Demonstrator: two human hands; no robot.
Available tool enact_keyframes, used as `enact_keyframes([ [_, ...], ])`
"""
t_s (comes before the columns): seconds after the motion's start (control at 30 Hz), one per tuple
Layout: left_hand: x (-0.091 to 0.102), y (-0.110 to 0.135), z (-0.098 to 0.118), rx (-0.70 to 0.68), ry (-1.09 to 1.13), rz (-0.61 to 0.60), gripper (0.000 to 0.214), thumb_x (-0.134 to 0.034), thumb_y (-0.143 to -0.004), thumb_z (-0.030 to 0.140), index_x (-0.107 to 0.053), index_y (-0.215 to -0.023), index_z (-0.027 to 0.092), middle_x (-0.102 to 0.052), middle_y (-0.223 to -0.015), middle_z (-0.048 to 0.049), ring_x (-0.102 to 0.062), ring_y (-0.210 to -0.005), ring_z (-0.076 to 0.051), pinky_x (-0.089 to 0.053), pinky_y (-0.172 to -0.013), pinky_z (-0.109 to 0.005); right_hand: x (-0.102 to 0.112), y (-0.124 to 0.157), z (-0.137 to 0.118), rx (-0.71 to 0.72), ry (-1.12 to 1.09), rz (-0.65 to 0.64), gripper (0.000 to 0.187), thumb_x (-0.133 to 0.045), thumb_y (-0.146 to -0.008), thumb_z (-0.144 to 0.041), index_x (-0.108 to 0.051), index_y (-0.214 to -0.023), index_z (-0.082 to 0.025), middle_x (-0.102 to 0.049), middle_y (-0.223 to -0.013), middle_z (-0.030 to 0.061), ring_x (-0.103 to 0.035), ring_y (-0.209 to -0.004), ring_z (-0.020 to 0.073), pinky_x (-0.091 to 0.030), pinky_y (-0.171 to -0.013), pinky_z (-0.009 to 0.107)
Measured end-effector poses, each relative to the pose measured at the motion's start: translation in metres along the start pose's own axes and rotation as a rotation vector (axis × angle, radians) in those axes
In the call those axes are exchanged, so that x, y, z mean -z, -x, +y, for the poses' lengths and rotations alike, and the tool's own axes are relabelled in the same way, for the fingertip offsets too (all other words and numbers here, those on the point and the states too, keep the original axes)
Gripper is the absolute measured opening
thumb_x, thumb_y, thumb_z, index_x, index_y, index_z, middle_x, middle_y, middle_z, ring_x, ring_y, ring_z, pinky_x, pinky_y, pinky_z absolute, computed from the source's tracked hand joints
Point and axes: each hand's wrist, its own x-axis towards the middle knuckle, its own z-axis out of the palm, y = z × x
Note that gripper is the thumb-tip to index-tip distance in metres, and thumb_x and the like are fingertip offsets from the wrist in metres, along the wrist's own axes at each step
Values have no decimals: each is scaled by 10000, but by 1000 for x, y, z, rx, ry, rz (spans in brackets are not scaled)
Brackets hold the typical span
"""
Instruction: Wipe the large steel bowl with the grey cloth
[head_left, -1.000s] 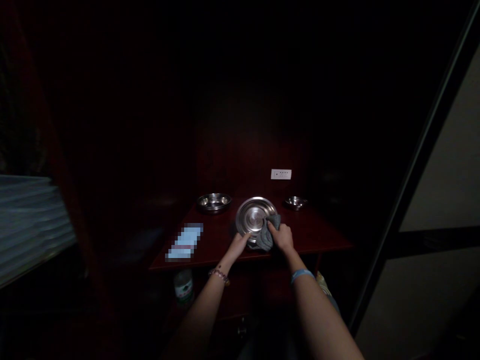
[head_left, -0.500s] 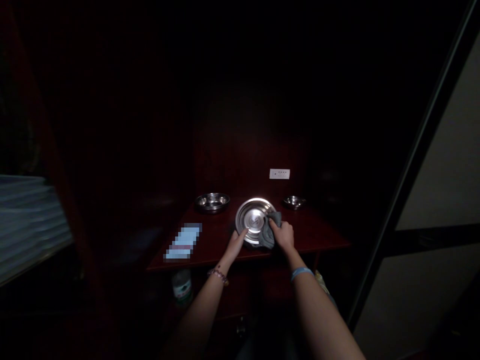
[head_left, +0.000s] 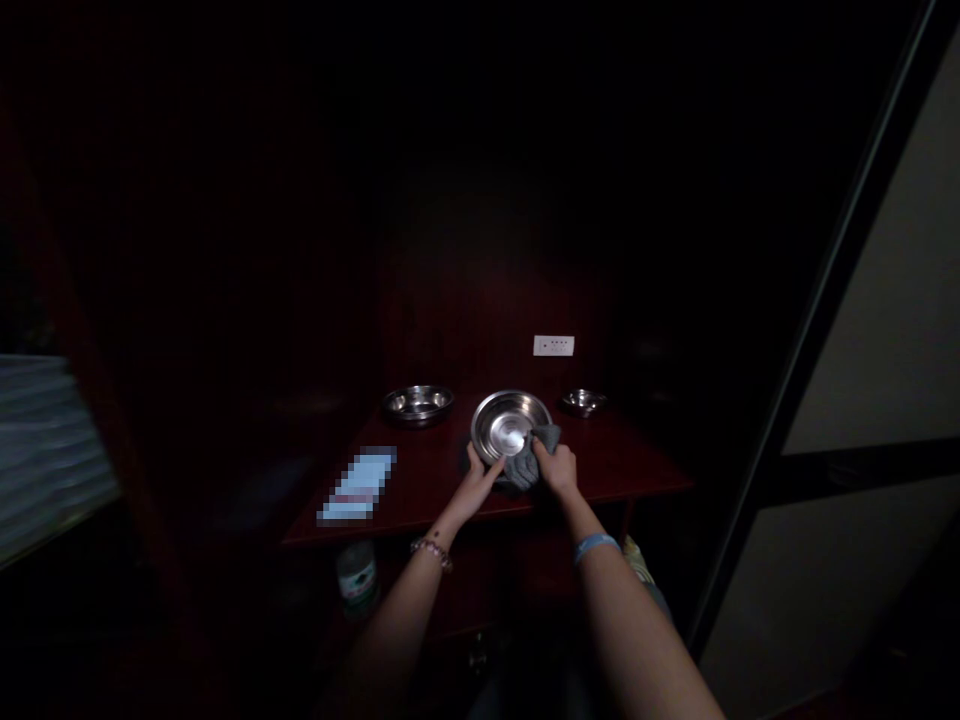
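A shiny steel bowl (head_left: 501,420) is tilted toward me over the front part of the dark red shelf (head_left: 427,490). My left hand (head_left: 477,488) grips its lower left rim, thumb on the near side. Bunched in my right hand (head_left: 558,468) is a grey cloth (head_left: 525,466), which lies against the bowl's lower right rim and covers part of it. The fingers under the cloth are hidden. Behind, on the left, rests another steel bowl (head_left: 418,405); smaller steel bowls (head_left: 583,403), seemingly stacked, stand at the back right.
A pixelated flat object (head_left: 358,487) lies at the shelf's left front. Under the shelf stands a plastic bottle (head_left: 357,578). The back wall carries a white socket panel (head_left: 553,346). A pale sliding door (head_left: 862,380) borders the right side.
The bowl has tipped back to a flatter angle. My right hand and the cloth have shifted slightly left along its rim. The whole view has moved a little.
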Motion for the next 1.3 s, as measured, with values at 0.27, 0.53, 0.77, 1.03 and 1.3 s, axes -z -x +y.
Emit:
enact_keyframes([
  [0.27,4,-11,-12,22,91,72,783,-620,-807,340,-183,-1440,192,-412,-1445,-140,-350,-1374,-245,-233,-1152,-366,-8,6,-4,18,45,-44,485,-526,-867,-489,-720,-978,-58,-707,-998,207,-678,-946,232,-473,-728,226],
  [0.53,12,-5,-4,17,137,103,588,-545,-817,199,-358,-1374,176,-527,-1345,-125,-451,-1286,-251,-344,-1080,-387,3,5,1,17,87,-19,494,-579,-819,-530,-724,-951,-76,-709,-970,206,-680,-905,224,-476,-703,228],
  [0.77,12,-6,-9,20,130,65,572,-544,-787,224,-444,-1349,201,-541,-1356,-89,-478,-1265,-256,-369,-1067,-415,18,5,4,13,143,65,503,-531,-829,-592,-728,-1017,-168,-711,-984,166,-674,-922,261,-487,-749,300],
  [1.03,8,-7,-8,-76,100,128,530,-538,-843,322,-438,-1329,137,-501,-1395,-136,-428,-1324,-251,-270,-1141,-385,18,11,0,148,244,116,529,-458,-883,-572,-732,-997,-134,-709,-971,181,-669,-924,256,-466,-786,290],
  [1.3,8,-3,-2,-150,-12,125,696,-675,-766,353,-313,-1338,193,-483,-1387,-156,-464,-1293,-262,-308,-1116,-430,18,14,-3,144,252,100,527,-430,-909,-541,-727,-988,-113,-706,-979,189,-667,-920,242,-459,-785,273],
])
